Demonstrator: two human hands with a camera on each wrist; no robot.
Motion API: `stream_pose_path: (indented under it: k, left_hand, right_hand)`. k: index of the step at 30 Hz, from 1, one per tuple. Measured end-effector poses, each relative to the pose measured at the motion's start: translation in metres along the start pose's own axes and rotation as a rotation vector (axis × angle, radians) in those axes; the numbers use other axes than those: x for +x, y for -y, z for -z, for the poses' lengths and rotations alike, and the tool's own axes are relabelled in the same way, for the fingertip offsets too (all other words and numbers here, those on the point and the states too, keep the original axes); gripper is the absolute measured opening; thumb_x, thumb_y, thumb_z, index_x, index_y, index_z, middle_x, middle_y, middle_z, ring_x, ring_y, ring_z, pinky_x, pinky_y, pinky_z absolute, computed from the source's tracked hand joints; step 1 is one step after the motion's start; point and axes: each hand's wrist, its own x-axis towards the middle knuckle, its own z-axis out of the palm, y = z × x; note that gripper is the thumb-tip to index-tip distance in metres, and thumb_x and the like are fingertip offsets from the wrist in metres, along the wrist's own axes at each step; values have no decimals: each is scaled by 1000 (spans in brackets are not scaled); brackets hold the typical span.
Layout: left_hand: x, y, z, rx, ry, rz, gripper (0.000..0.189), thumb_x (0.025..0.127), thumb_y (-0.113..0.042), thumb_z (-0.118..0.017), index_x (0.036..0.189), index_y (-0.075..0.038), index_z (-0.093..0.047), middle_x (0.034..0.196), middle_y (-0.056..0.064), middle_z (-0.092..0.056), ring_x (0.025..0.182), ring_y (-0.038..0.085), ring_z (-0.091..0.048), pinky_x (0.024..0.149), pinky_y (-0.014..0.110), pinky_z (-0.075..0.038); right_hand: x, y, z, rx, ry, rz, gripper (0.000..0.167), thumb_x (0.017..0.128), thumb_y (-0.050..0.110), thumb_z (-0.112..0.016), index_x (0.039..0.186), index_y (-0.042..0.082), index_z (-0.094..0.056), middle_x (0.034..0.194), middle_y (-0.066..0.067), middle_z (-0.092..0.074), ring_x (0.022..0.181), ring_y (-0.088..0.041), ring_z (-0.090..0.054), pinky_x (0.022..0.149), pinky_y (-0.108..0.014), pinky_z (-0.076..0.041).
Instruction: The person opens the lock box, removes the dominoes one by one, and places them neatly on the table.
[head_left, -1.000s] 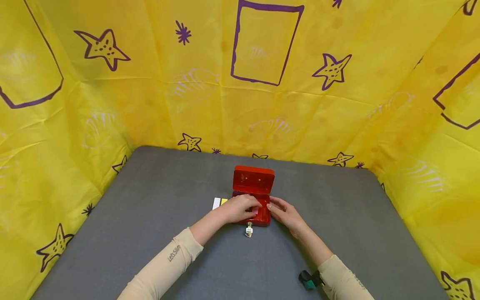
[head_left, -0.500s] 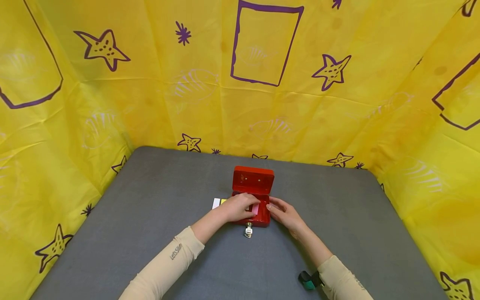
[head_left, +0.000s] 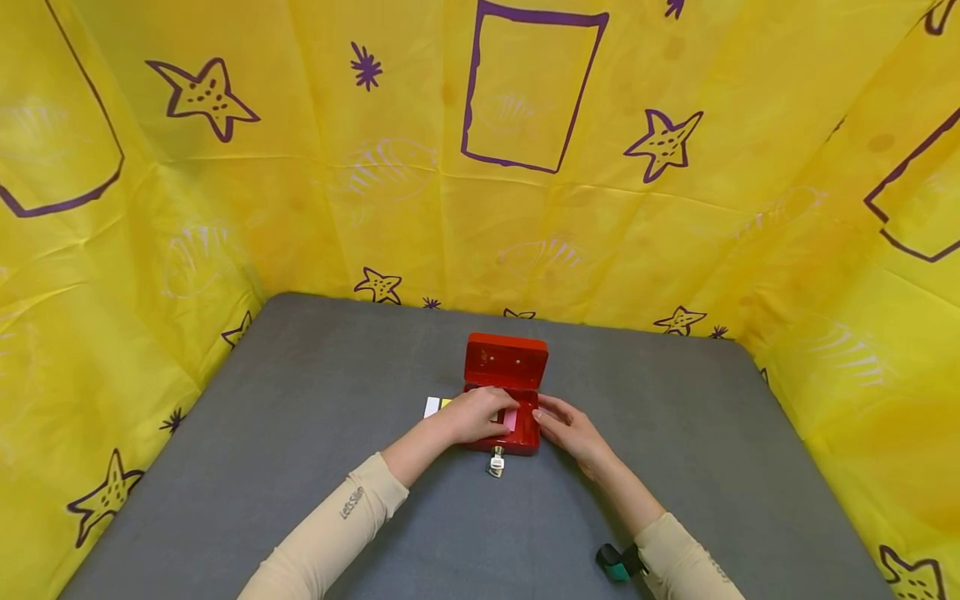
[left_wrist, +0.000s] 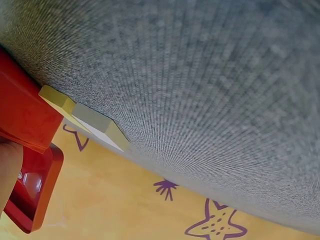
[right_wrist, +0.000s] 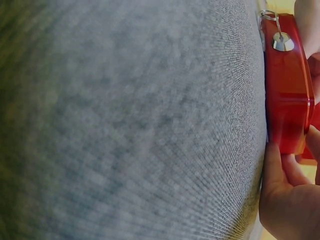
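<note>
A small red cash box [head_left: 529, 435] stands on the grey table with its lid [head_left: 507, 360] raised. My left hand [head_left: 474, 415] reaches over its left side, thumb and fingertips at the edges of a small flat pink block [head_left: 511, 419] inside. Much of the box's interior is hidden under that hand. At the right wall, my right hand [head_left: 572, 432] grips the box, thumb at the rim and fingers along the outside. A key hangs from the front lock [right_wrist: 283, 42]. Left of the box, a yellow block [left_wrist: 57, 97] and a white block [left_wrist: 92, 117] lie side by side.
Yellow cloth walls [head_left: 405, 225] with purple drawings enclose the table [head_left: 337, 358] at the back and both sides. A dark and green wrist device [head_left: 615, 565] is by the right forearm, close over the table.
More of the pink block shows between the left thumb and fingers than a second ago. The right hand and the box have stayed in place.
</note>
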Motion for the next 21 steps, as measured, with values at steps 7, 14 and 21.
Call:
stream_pose_path:
  k: [7,14,21]
  left_hand:
    - [-2,0,2,-18,-11,-12,44,88,-27,-73,127,-9,-65,123,4,-65,111,16,-59,99,30,-46]
    - [-4,-1,6,-76,-37,-10,43,89,-26,-72,127,-8,-64,123,4,-65,112,16,-59,100,30,-46]
    - [-9,0,13,-134,-74,-24,45,87,-26,-74,127,-7,-64,122,5,-65,109,17,-60,98,30,-47]
  right_hand:
    - [-1,1,-1,7,1,-5,51,94,22,-65,140,5,-50,136,-16,-55,119,-28,-57,97,-37,-47]
    - [-2,2,-1,2,4,-1,51,94,22,-65,140,5,-50,137,-17,-55,120,-29,-57,97,-37,-47]
    - [-3,3,-1,-28,-11,3,52,94,24,-66,140,5,-50,135,-17,-56,118,-28,-58,97,-37,-48]
